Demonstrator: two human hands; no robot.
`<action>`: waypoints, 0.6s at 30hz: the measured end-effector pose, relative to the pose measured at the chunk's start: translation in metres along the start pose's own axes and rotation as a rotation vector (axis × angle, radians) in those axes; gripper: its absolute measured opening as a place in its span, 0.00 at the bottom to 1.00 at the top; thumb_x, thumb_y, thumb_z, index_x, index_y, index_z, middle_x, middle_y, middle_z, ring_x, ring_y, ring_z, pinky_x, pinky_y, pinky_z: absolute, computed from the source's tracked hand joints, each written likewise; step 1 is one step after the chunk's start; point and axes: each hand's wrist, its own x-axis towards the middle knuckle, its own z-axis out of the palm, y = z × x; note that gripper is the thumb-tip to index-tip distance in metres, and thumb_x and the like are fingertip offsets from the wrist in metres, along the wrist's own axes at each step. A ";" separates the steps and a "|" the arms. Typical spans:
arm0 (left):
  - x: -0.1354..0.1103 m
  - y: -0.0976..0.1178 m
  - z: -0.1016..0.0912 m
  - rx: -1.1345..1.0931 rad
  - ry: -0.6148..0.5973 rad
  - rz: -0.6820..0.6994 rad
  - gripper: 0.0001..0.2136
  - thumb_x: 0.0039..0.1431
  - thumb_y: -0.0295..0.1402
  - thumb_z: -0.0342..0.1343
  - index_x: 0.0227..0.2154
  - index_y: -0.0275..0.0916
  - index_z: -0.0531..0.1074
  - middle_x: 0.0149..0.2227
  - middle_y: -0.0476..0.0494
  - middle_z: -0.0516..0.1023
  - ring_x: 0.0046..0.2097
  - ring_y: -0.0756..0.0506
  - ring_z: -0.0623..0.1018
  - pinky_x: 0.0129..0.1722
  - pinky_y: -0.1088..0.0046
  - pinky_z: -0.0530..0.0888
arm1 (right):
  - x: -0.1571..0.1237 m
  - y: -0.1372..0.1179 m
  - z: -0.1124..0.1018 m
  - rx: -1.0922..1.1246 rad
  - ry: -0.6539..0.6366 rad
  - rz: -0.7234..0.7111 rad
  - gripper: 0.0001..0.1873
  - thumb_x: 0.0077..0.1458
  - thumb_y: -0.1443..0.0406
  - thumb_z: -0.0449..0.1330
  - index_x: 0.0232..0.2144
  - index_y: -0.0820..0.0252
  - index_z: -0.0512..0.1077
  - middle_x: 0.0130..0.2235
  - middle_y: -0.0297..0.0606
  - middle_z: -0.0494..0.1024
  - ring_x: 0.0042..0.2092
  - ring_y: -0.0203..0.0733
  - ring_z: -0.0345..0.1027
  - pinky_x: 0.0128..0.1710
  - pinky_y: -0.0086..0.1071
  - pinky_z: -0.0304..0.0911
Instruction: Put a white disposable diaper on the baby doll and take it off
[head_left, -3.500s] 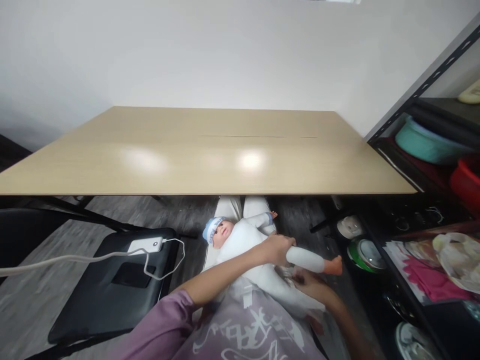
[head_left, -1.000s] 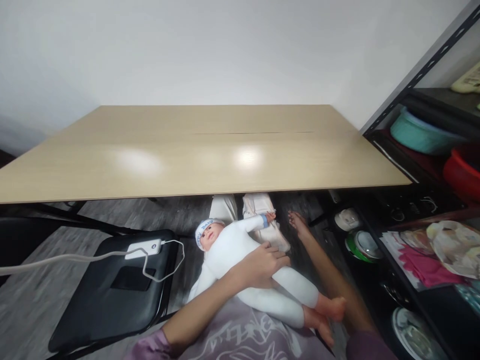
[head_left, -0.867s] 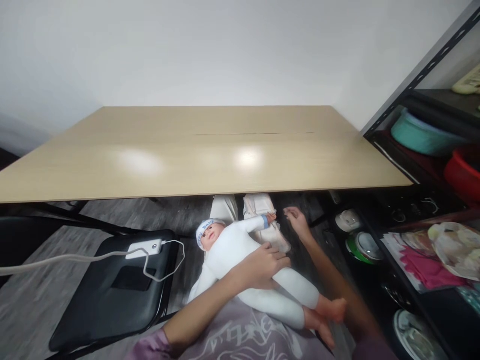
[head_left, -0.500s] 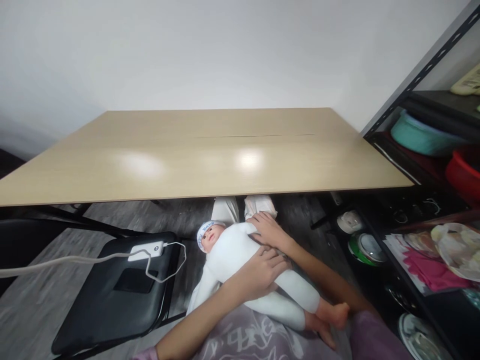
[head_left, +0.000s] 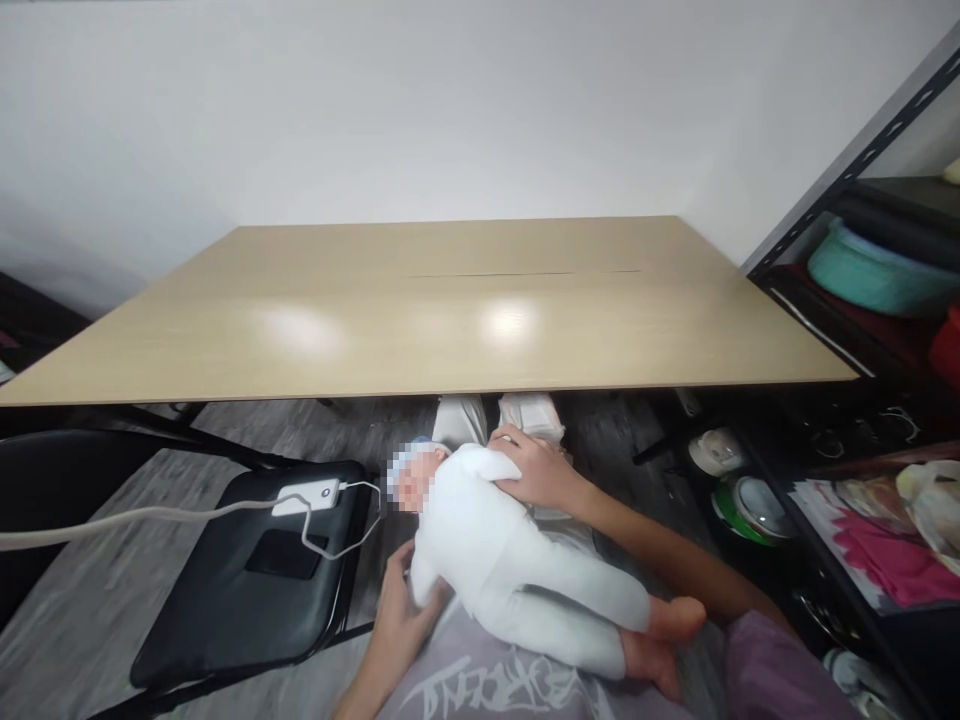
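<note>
A baby doll [head_left: 480,520] in a white suit and a light cap lies across my lap, its head to the left and bare feet to the lower right. It seems to be turned partly on its side, with its back toward me. My left hand [head_left: 401,605] curls around the doll's near arm, thumb on one side and fingers on the other. At the doll's far shoulder and arm, my right hand [head_left: 536,470] holds on, its fingers wrapped over the white sleeve.
A wooden table [head_left: 450,340] stands ahead. To the left, a black folding chair [head_left: 247,620] bears a white power bank [head_left: 306,497] with a cable and a dark phone [head_left: 285,553]. Shelves on the right hold a teal basin [head_left: 877,270] and a pink cloth [head_left: 892,560].
My left hand has gone from the doll's middle to its near arm. The doll has rolled so that its head faces left. My right hand now grips the far arm.
</note>
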 end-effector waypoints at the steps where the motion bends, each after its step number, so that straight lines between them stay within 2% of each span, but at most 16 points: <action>1: 0.003 0.002 0.003 -0.035 -0.026 -0.071 0.34 0.52 0.53 0.67 0.59 0.51 0.64 0.56 0.35 0.81 0.55 0.26 0.83 0.55 0.39 0.81 | 0.000 -0.003 -0.003 0.031 0.019 -0.002 0.19 0.64 0.65 0.66 0.56 0.51 0.73 0.61 0.40 0.77 0.51 0.48 0.79 0.52 0.40 0.74; 3: 0.012 0.014 0.003 -0.076 -0.036 -0.181 0.37 0.48 0.53 0.68 0.58 0.43 0.63 0.56 0.29 0.81 0.56 0.24 0.84 0.56 0.40 0.80 | 0.000 -0.010 -0.013 0.085 0.067 -0.028 0.20 0.63 0.65 0.67 0.56 0.50 0.73 0.60 0.39 0.79 0.51 0.48 0.80 0.52 0.39 0.75; 5: 0.023 0.031 -0.005 -0.109 -0.054 -0.182 0.37 0.52 0.53 0.67 0.59 0.40 0.61 0.56 0.27 0.81 0.55 0.25 0.84 0.55 0.42 0.80 | -0.004 -0.015 -0.032 0.111 0.114 -0.062 0.21 0.62 0.64 0.68 0.57 0.49 0.74 0.57 0.38 0.81 0.52 0.49 0.80 0.52 0.39 0.75; 8: 0.045 0.061 -0.030 -0.100 -0.110 0.009 0.34 0.60 0.52 0.63 0.61 0.40 0.57 0.58 0.27 0.79 0.56 0.28 0.84 0.55 0.46 0.80 | -0.014 -0.017 -0.071 0.062 0.192 -0.082 0.20 0.63 0.63 0.67 0.57 0.49 0.75 0.53 0.38 0.84 0.53 0.51 0.81 0.53 0.40 0.74; 10: 0.067 0.082 -0.048 -0.035 -0.133 0.156 0.33 0.61 0.50 0.63 0.62 0.40 0.58 0.59 0.27 0.78 0.58 0.29 0.83 0.57 0.48 0.79 | -0.019 -0.014 -0.097 -0.001 0.238 -0.057 0.18 0.64 0.63 0.66 0.56 0.50 0.76 0.53 0.39 0.85 0.52 0.52 0.81 0.52 0.40 0.73; 12: 0.095 0.104 -0.060 0.037 -0.146 0.265 0.32 0.61 0.49 0.63 0.62 0.41 0.60 0.60 0.29 0.78 0.58 0.29 0.82 0.58 0.50 0.79 | -0.020 -0.006 -0.117 -0.042 0.272 0.004 0.14 0.65 0.63 0.65 0.53 0.51 0.78 0.51 0.40 0.85 0.50 0.52 0.81 0.50 0.40 0.72; 14: 0.131 0.127 -0.065 0.101 -0.152 0.333 0.31 0.61 0.48 0.63 0.61 0.42 0.62 0.59 0.32 0.79 0.58 0.30 0.82 0.58 0.52 0.79 | -0.015 0.007 -0.129 -0.063 0.307 0.082 0.11 0.67 0.61 0.64 0.50 0.52 0.79 0.48 0.41 0.86 0.48 0.52 0.80 0.47 0.40 0.70; 18: 0.206 0.163 -0.056 0.210 -0.195 0.374 0.28 0.59 0.49 0.62 0.58 0.41 0.65 0.58 0.33 0.81 0.56 0.29 0.83 0.55 0.53 0.78 | 0.008 0.048 -0.135 -0.115 0.345 0.241 0.10 0.68 0.57 0.63 0.45 0.53 0.80 0.45 0.41 0.85 0.46 0.52 0.78 0.44 0.40 0.67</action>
